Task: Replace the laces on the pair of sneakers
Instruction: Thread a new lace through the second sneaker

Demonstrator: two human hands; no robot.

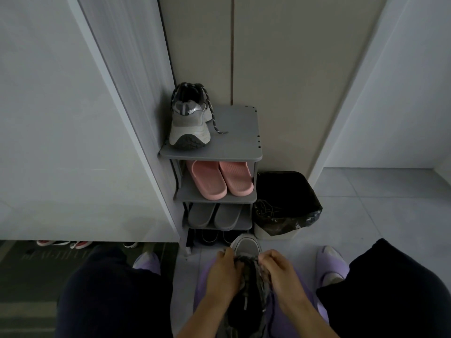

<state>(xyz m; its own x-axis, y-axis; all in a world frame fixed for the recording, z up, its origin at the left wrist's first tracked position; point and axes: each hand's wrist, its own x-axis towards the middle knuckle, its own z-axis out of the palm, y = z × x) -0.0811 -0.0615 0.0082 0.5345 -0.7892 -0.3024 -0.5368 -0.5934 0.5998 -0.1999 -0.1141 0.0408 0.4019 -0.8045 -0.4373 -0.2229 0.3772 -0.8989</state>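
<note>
Head view: grey shoe rack [234,147] against the wall. First sneaker [189,123] on its top shelf, heel out, lace [214,120] trailing loose. Second sneaker [246,245] in the lap, toe forward. Left hand [223,272] and right hand [278,269] grip its upper, fingers curled.

Dark navy trousers [117,301] on both legs; lilac slippers [332,264] on feet; hands [223,272], forearms bare.

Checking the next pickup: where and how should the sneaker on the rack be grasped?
The sneaker has its heel toward the camera and its opening up, so probably grip the heel collar, coming from the front. The wall crowds its left, and a loose lace trails on its right.
</note>
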